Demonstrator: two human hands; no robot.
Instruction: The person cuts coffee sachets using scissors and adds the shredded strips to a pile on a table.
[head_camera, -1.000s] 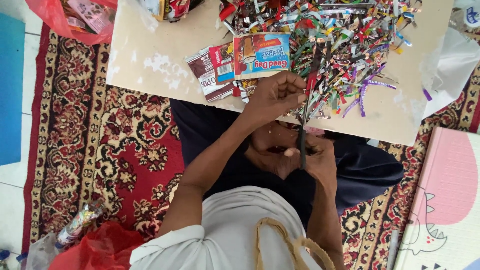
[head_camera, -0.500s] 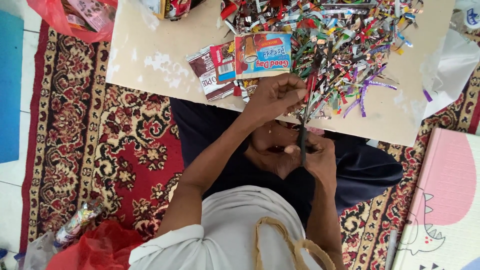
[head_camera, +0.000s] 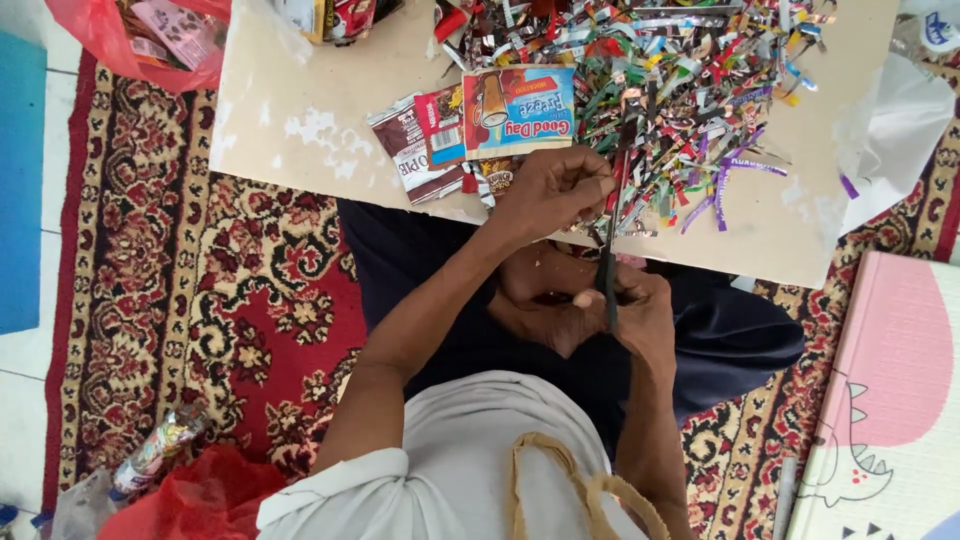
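Red plastic bag (head_camera: 150, 45) at far left corner, then flat sachet wrappers (head_camera: 480, 125) on the pale bench (head_camera: 300, 130) – patterned red rug (head_camera: 200, 290) underneath. Left hand (head_camera: 550, 190) at bench's near edge, fingers (head_camera: 590, 185) pressed together pinching a thin red wrapper strip (head_camera: 622, 165); right hand (head_camera: 625, 315) just below over the lap, fingers curled tight around dark scissors (head_camera: 610, 255), blades up alongside the strip. Further right – heap of cut coloured strips (head_camera: 700, 90) on bench, pink mat (head_camera: 890, 400) at far right.
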